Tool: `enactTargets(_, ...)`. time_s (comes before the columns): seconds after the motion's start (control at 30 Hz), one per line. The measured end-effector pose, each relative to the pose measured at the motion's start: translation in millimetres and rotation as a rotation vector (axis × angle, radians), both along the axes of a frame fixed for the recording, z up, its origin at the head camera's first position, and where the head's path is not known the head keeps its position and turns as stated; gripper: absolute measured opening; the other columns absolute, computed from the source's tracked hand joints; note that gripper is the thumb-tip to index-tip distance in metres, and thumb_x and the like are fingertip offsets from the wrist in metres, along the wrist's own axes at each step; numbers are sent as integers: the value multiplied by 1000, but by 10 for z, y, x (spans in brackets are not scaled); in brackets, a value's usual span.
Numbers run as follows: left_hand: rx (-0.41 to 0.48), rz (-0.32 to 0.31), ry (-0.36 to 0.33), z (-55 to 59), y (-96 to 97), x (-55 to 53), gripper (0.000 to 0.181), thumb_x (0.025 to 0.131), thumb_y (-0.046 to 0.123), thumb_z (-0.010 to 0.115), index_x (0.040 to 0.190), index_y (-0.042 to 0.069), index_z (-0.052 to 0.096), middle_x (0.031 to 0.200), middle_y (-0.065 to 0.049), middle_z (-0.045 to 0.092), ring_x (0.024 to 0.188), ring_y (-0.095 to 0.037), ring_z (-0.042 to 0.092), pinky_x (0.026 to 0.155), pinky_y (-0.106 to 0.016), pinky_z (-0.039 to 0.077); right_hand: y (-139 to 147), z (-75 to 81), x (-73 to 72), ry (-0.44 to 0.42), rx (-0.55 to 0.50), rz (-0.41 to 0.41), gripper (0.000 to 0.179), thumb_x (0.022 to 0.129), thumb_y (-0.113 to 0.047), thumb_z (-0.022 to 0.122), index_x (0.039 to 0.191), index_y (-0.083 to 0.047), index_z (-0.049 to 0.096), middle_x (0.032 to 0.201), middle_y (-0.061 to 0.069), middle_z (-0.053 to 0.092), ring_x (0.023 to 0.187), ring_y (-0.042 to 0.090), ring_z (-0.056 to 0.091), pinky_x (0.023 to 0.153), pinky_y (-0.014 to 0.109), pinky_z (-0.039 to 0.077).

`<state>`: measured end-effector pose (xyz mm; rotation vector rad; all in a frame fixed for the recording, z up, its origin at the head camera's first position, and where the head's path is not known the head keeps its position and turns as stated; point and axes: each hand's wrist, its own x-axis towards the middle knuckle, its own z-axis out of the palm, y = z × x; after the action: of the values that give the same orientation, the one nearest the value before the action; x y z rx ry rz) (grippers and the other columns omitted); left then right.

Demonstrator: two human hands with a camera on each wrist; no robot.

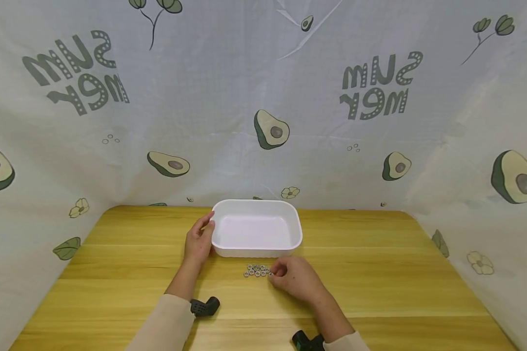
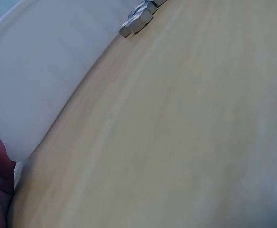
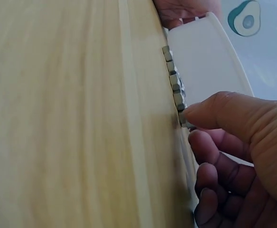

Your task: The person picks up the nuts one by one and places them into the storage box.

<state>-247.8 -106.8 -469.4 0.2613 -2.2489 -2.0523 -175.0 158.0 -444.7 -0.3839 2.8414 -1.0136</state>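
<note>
My left hand grips the left end of a white plastic tub, its thumb against the wall near the front corner. In front of the tub, several silver hex nuts lie close together in short rows. At the right end of that group, my right hand pinches one hex nut between thumb and index finger, down at table level. Its other fingers curl toward the palm in the right wrist view. The left wrist view shows the tub's outer wall and a few nuts beside it.
The tub stands upright near the back of a wooden table, with nothing visible inside. Behind and beside the table hangs a pale cloth printed with avocados and lettering. Each wrist wears a black device.
</note>
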Motion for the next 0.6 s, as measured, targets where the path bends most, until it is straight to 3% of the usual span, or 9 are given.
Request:
enactTargets(0.3,0,-6,30,-21,-28,12,42,107,33,50,147,25,56,146,-11,53,115,-30,56,77,-13,51,-29,121,10,-12,-58,-59,5,84,-17,77,84,-15,73,74,-7,64,69,9,56,63,23,48)
enactTargets(0.53,1,-24,17,-9,-32,-18,43,107,35,49,148,27,55,148,-9,52,122,-29,56,87,-18,52,-71,286,-14,-24,-86,-111,4,86,-16,77,88,-15,74,73,-4,62,67,12,54,57,24,46)
enactTargets(0.6,-3,-23,14,-9,-35,-23,43,107,36,48,148,27,55,149,-9,52,123,-30,56,93,-24,54,-85,337,-24,-15,-94,-113,5,87,-15,78,89,-14,74,73,-4,62,65,13,54,54,23,45)
